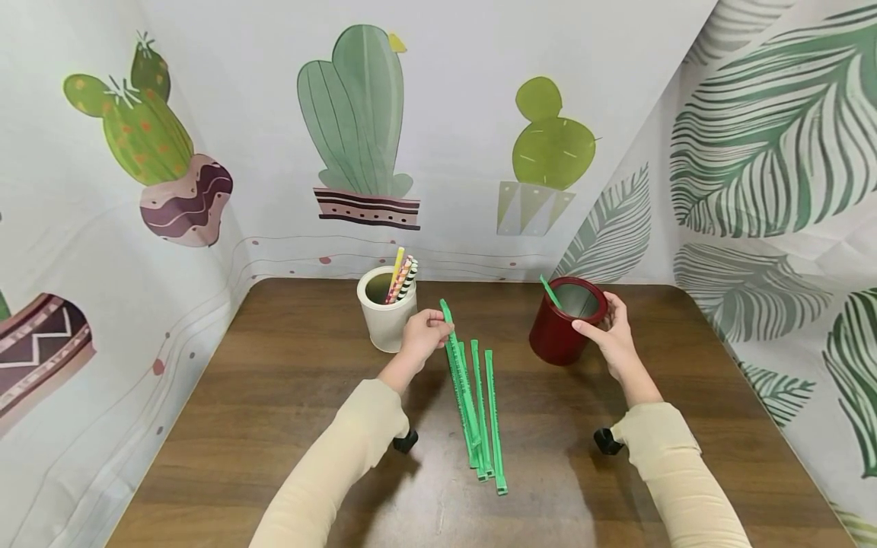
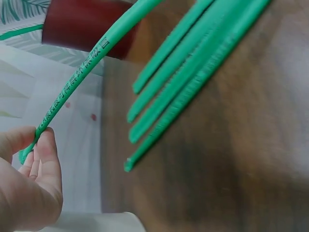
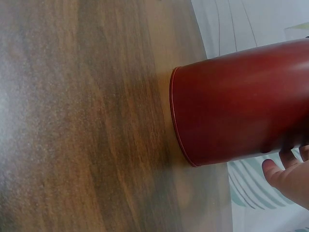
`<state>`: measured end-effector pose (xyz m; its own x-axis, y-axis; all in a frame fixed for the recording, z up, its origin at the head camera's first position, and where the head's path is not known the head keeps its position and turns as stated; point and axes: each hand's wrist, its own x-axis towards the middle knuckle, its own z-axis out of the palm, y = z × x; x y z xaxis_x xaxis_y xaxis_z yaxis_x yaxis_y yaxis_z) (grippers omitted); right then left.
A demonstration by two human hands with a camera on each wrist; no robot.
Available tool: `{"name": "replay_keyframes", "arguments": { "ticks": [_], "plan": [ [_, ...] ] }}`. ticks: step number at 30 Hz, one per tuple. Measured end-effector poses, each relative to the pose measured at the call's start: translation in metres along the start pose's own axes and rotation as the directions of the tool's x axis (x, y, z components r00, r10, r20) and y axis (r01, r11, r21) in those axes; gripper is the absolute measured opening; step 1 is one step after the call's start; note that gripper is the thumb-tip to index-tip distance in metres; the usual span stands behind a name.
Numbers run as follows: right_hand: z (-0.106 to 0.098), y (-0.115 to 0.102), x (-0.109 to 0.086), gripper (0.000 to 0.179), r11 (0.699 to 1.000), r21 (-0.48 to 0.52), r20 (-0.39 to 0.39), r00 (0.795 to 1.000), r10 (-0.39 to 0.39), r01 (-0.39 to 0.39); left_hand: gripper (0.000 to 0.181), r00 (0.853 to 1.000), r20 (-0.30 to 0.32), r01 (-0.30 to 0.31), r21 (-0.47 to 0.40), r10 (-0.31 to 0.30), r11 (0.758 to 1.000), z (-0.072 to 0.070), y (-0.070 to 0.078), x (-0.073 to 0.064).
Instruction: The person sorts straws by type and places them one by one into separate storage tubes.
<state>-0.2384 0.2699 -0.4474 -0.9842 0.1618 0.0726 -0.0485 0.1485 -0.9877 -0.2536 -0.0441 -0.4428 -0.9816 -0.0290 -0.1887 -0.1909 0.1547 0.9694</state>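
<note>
- Over the far half of the table (image 1: 240, 426), the left hand (image 1: 426, 331) had a green straw (image 2: 78, 76) pinched near its far end; thumb and fingers met around it, with only a short tip projecting beyond.
- Long axis of held straw: near to far, near end slightly right of the far end. Far end was raised; whether the near end rested on the straws beneath could not be told.
- Key relation (judged): the red cup (image 1: 558, 331) lay to the right of the pinched end, at about the same depth. Straw axis ran across the line from left fingers to cup, not along it; lining the two up would have called for a turn as well as a rightward shift.
- Nearer hand to the cup: the right hand (image 1: 614, 339). It held the cup's right side, thumb on the near wall, fingers curled round beyond.
- Inside the red cup, one upright green straw (image 1: 549, 291) leaned left at the rim.
- Loose green straws (image 1: 495, 418), four counted in the left wrist view, lay roughly parallel on the table, between the cups and nearer than both.
- White cup (image 1: 384, 323) stood just left of the left hand, holding patterned straws (image 1: 402, 280).
</note>
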Motion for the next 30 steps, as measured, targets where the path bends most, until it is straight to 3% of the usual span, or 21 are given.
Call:
{"name": "replay_keyframes", "arguments": {
  "ticks": [15, 30],
  "plan": [
    [-0.001, 0.002, 0.0, 0.074, 1.0, 0.01, -0.004, 1.0, 0.009, -0.009, 0.021, 0.996, 0.048, -0.074, -0.033, 0.076, 0.997, 0.014, 0.057, -0.004],
    [-0.001, 0.002, 0.002, 0.076, 1.0, -0.001, -0.009, 1.0, 0.006, -0.006, 0.021, 0.989, 0.064, -0.132, -0.068, 0.136, 0.989, 0.028, 0.095, -0.008]
  ]
}}
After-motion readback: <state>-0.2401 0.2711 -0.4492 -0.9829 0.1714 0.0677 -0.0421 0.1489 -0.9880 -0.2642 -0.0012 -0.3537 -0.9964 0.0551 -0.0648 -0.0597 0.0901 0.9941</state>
